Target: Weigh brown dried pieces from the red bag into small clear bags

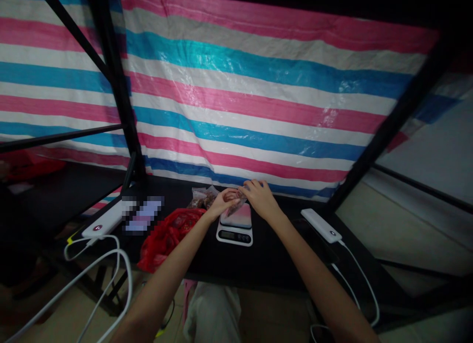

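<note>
Between my two hands is a small clear plastic bag (236, 205) with something brownish inside, held just above a digital kitchen scale (235, 235). My left hand (222, 203) has its fingers closed on the bag's left side. At the bag's upper right edge, my right hand (261, 199) pinches the plastic. The white scale lies flat on the black table, its display and buttons towards me. Left of my left hand stand filled clear bags (202, 197) with brown contents. A red plastic bag (170, 237) lies crumpled beside my left forearm.
A white power bank (107, 219) with a cable lies at left, near a blurred-out phone (145, 215). Another white power bank (320, 224) with a cable lies at right. Black frame posts (116, 82) and a striped plastic sheet (240, 96) bound the table (210, 264).
</note>
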